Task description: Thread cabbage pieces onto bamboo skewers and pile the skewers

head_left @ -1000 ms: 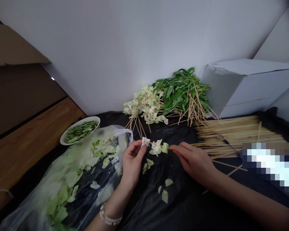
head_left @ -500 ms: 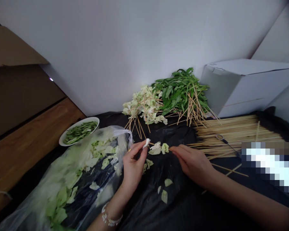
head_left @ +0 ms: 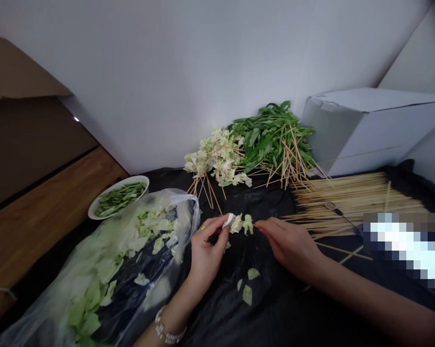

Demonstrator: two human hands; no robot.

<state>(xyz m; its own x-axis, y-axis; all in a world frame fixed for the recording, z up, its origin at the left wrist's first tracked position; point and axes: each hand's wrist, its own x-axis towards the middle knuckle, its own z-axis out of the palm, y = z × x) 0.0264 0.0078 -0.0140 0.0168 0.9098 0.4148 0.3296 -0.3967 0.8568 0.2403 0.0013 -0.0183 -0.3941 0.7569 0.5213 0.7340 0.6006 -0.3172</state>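
In the middle of the head view, my left hand point(head_left: 210, 246) pinches a pale cabbage piece point(head_left: 228, 220) at the left end of a short row of leaves. Two more cabbage clumps point(head_left: 248, 224) sit on a thin wooden skewer, most of which is hidden by leaves and fingers. My right hand point(head_left: 286, 241) is closed around the skewer's other end, just right of the leaves. A clear plastic bag point(head_left: 76, 270) of torn cabbage leaves lies open beside my left forearm. Below my hands, a few loose cabbage scraps point(head_left: 247, 295) rest on the black sheet point(head_left: 217, 323).
Finished cabbage skewers point(head_left: 221, 154) and leafy green skewers point(head_left: 264, 140) are piled by the wall. Bare skewers point(head_left: 347, 202) lie at right with scissors point(head_left: 333, 207) on them. A bowl of green pieces point(head_left: 90, 210) stands left, a white box point(head_left: 391, 130) back right.
My left hand has moved right with its cabbage piece, closing up against the other leaves on the skewer. The leaves look more bunched. My right hand has stayed nearly still.
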